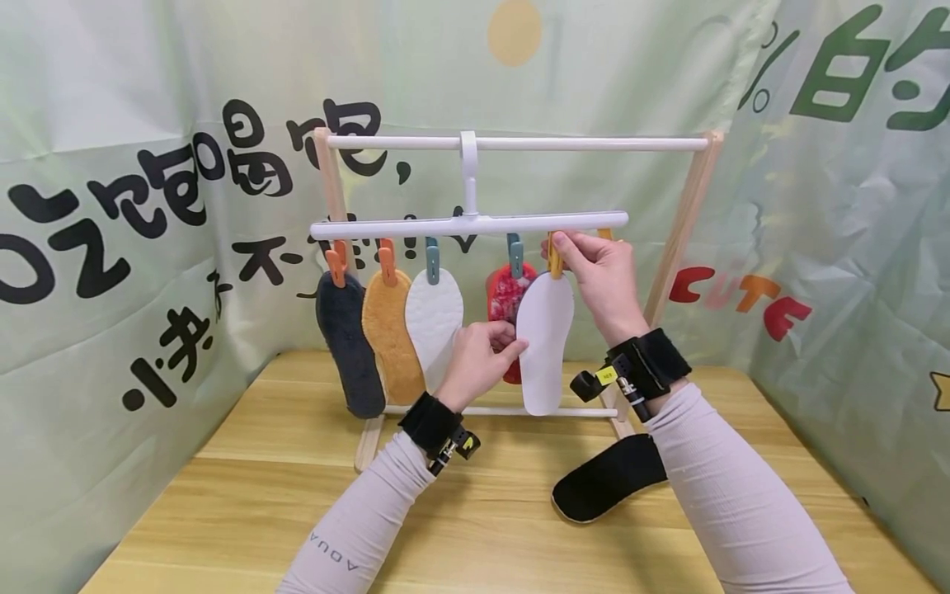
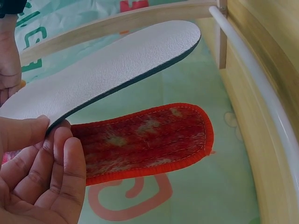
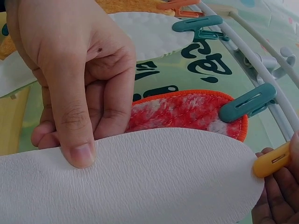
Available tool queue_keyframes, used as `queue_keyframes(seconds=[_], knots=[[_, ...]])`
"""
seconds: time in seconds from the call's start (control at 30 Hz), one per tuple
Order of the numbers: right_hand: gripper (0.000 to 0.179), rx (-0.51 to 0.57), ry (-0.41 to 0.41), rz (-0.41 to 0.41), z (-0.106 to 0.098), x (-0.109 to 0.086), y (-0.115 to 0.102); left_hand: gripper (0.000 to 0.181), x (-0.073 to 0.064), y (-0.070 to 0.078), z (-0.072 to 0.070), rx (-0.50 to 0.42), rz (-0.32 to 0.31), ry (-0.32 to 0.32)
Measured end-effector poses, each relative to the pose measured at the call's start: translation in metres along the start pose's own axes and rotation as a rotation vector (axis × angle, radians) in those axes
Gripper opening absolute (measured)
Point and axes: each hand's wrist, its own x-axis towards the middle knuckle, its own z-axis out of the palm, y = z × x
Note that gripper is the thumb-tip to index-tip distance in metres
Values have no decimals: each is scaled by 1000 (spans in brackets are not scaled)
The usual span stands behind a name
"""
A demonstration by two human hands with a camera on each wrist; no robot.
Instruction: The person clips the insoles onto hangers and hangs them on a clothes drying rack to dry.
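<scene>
A white textured insole (image 1: 545,346) with a dark underside hangs below the white hanger bar (image 1: 416,227). My left hand (image 1: 478,359) pinches its left edge between thumb and fingers. At its top, my right hand (image 1: 601,276) holds a yellow clothespin (image 3: 273,159), whose tip overlaps the insole's end in the right wrist view. Just behind hangs a red patterned insole (image 2: 149,142) with an orange-red border, held by a teal clothespin (image 3: 247,102). Farther left hang a white insole (image 1: 433,309), an orange-brown insole (image 1: 393,330) and a dark grey insole (image 1: 347,346), each from a clothespin.
The hanger hooks onto the top rail (image 1: 594,144) of a wooden frame (image 1: 686,223) standing on the wooden table (image 1: 245,495). A black insole (image 1: 609,478) lies on the table near my right forearm. Another yellow clothespin (image 1: 605,234) hangs at the bar's right end. Printed cloth surrounds the table.
</scene>
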Motion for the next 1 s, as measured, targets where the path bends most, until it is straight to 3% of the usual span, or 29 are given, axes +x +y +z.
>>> queue_keyframes(seconds=[1.0], knots=[[38, -18, -4, -26, 4, 0, 5, 13, 3, 1, -3, -20, -17, 42]])
